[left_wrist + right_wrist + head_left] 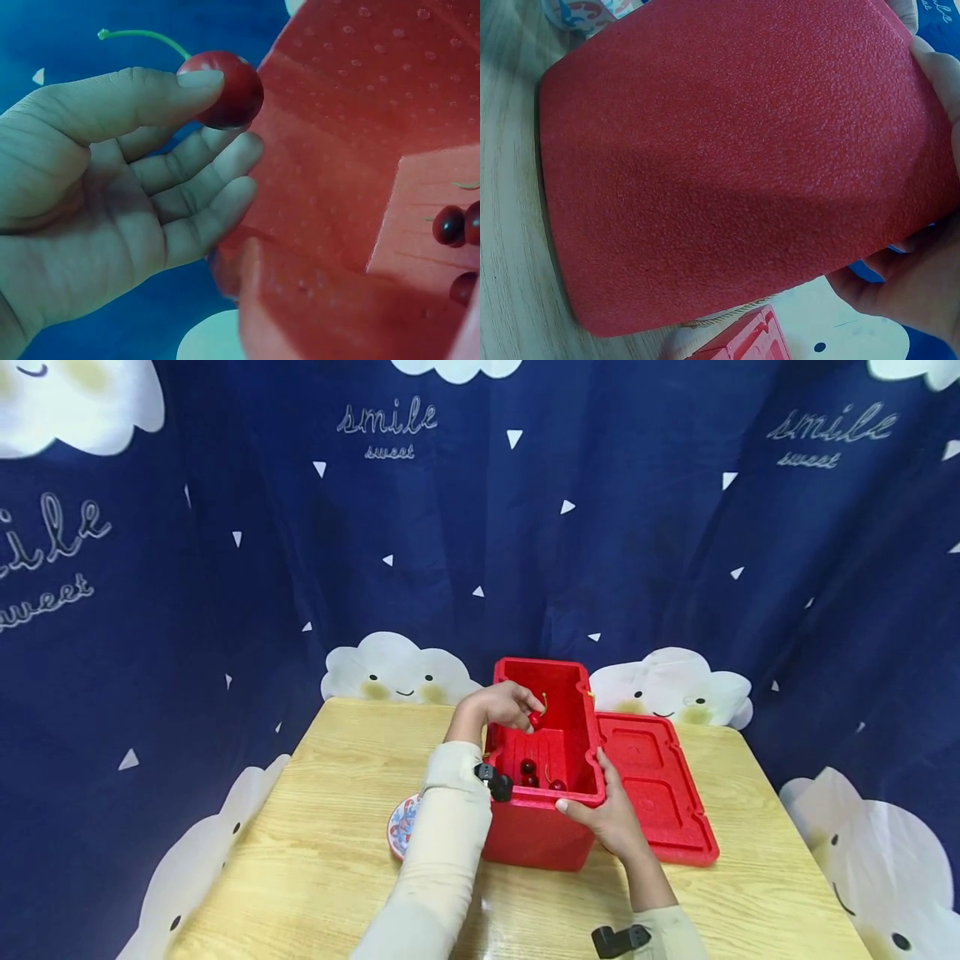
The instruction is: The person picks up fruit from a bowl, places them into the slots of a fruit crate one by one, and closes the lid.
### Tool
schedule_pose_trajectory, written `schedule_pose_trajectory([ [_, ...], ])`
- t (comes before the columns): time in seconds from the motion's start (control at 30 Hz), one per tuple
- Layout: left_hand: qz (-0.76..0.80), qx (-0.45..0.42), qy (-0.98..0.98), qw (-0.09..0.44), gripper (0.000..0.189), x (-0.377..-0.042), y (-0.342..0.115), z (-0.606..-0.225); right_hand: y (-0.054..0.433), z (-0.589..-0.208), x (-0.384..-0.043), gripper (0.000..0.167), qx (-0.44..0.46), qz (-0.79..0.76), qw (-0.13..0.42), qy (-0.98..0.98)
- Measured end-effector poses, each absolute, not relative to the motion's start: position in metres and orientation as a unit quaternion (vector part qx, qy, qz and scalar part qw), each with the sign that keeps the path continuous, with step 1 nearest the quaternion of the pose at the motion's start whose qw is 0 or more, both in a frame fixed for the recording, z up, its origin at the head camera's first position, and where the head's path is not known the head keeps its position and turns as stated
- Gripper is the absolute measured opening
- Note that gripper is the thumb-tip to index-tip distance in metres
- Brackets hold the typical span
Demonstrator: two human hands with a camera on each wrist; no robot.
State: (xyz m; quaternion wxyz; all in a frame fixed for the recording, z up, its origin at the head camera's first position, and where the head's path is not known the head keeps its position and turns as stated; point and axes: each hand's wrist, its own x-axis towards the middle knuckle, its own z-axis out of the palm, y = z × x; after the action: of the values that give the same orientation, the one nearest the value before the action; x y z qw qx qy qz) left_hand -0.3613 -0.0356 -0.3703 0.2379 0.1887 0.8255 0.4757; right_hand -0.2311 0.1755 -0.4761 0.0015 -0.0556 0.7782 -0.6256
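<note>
Between thumb and fingers my left hand (504, 703) pinches a red cherry (234, 94) with a green stem, over the opening of a red foam box (534, 831). On the box floor lie several dark red cherries (450, 226), seen in the head and left wrist views. My right hand (613, 810) grips the near right corner of the box rim, thumb on the front and fingers along the side. In the right wrist view the box wall (742, 165) fills most of the picture, with that hand at its right edge.
A red lid (660, 785) with recessed panels lies on the wooden table (315, 843), right of the box. Left of the box, a patterned dish (402, 822) is partly hidden by the left sleeve. A blue curtain (450, 527) hangs behind the table.
</note>
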Motion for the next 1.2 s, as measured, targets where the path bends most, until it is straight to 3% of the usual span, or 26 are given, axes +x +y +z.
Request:
schedule_pose_trajectory([
  [0.4,0.487,0.174,0.792,0.326,0.035,-0.368,-0.018,-0.381,0.181,-0.477,-0.231,0.106,-0.060,-0.628,-0.009,0.776],
  [0.83,0.485,0.172,0.794,0.325,0.032,-0.369,-0.015,-0.385,0.182,-0.472,-0.225,0.106,-0.058,-0.633,-0.008,0.772],
  [1.2,0.455,0.207,0.821,0.275,0.034,-0.350,-0.034,-0.369,0.180,-0.480,-0.233,0.106,-0.065,-0.628,-0.013,0.776],
])
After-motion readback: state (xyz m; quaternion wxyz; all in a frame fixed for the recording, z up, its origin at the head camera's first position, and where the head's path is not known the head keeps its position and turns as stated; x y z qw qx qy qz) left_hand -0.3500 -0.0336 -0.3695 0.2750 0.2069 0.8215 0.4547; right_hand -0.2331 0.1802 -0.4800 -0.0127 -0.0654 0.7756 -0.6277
